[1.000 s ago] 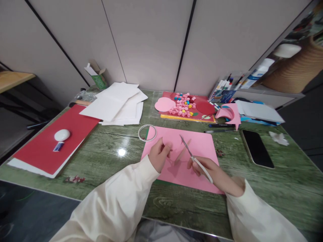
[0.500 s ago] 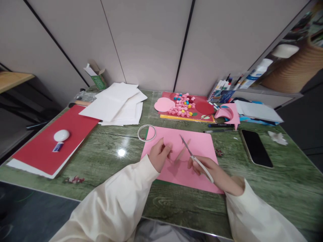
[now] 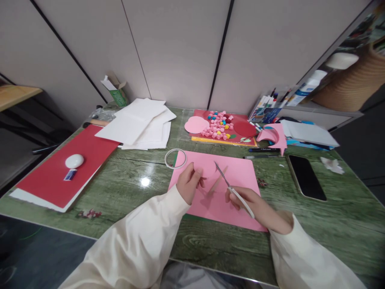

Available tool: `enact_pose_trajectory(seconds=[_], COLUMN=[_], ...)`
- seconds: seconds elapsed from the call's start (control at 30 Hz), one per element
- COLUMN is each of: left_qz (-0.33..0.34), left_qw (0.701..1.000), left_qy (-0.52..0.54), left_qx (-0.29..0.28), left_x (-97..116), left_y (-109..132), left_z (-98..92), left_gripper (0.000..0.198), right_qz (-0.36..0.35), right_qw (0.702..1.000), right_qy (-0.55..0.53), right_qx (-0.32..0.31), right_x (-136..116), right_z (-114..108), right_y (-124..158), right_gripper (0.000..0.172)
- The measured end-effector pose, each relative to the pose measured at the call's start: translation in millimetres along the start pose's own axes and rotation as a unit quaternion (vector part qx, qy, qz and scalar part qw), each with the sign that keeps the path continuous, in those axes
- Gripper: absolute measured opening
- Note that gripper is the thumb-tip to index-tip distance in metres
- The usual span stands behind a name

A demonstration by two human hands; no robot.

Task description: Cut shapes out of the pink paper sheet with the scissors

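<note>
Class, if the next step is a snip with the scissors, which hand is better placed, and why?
Right, I'd judge: the right hand holds the white-handled scissors, which point forward over the pink sheet. The left hand is apart from them, over the sheet's left part.

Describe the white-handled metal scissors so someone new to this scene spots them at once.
On the green wood-grain table, find the pink rectangular paper sheet near the picture's centre. Over its right side, the bare right hand grips the white-handled scissors. Unlike the thin white ring overlapping the sheet's far left corner, they taper from white into a narrow, grey, pointed end.
</note>
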State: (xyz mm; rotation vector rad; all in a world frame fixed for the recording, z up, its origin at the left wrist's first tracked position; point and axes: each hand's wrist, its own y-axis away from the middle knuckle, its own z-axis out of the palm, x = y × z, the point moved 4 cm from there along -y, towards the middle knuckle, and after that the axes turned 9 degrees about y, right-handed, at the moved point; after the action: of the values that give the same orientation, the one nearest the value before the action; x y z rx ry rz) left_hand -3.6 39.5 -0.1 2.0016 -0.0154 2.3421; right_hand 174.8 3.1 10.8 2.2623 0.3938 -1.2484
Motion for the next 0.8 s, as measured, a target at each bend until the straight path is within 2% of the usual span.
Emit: enact_pose_trajectory(seconds=[0.27, 0.57, 0.8], left_qz=[-0.008, 0.004, 0.021], left_qw=[0.999, 0.998, 0.992], left_qy=[-0.010, -0.053, -0.108], left_qx=[-0.047, -0.044, -0.058], left_x=[4, 5, 14], left_y=[3, 2, 2], left_z=[4.4, 2.5, 1.6], left_gripper=[0.028, 0.027, 0.027], right_qz=[-0.013, -0.011, 0.000], right_qw=[1.000, 1.000, 1.000], right_qy=[-0.019, 0.002, 0.031], right_qx=[0.003, 0.005, -0.003], right_x=[-8, -4, -2], right_z=[-2, -3, -10], right_y=[3, 1, 4], right_gripper=[0.032, 0.034, 0.029])
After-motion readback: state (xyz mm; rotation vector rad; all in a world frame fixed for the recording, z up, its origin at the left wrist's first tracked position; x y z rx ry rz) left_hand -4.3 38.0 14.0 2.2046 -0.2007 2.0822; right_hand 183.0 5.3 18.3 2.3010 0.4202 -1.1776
